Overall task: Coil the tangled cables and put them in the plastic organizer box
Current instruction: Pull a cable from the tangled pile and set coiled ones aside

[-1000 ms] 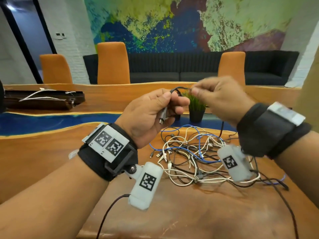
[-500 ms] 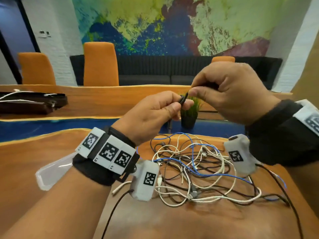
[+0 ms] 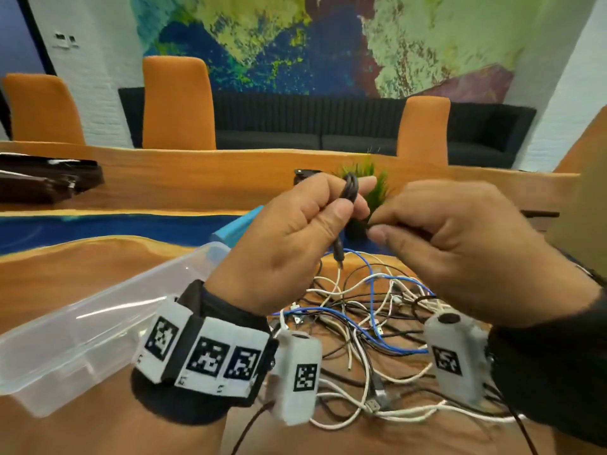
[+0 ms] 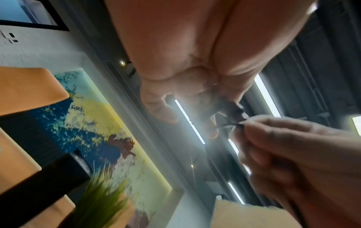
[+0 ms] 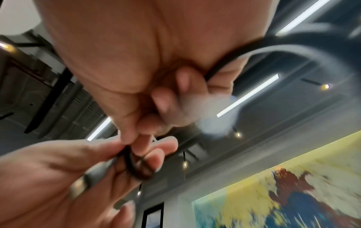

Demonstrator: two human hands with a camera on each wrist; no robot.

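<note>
Coiling is under way on one black cable point(image 3: 350, 188), held up above the surface point(image 3: 65, 277) so its loops hang free of the pile. The left hand point(image 3: 295, 238) grips the small finished loops between thumb and curled fingers, with the plug end dangling below the fist; that pinch seems meant to keep the turns from springing open. The right hand point(image 3: 460, 251), just beside it, pinches the loose run of the same cable between thumb and forefinger, apparently feeding the next turn toward the bundle. In the right wrist view the cable passes on through that palm and trails away behind the hand.

Below both hands the tangled cables point(image 3: 371, 326), white, blue and black, lie heaped on the wood, none of them sorted yet. The clear plastic organizer box point(image 3: 75, 343) sits open at the left, just beside the left wrist and near the heap, a short reach for dropping a finished coil in. No coil shows inside it. A small potted grass plant point(image 3: 371, 188) stands behind the hands.
</note>
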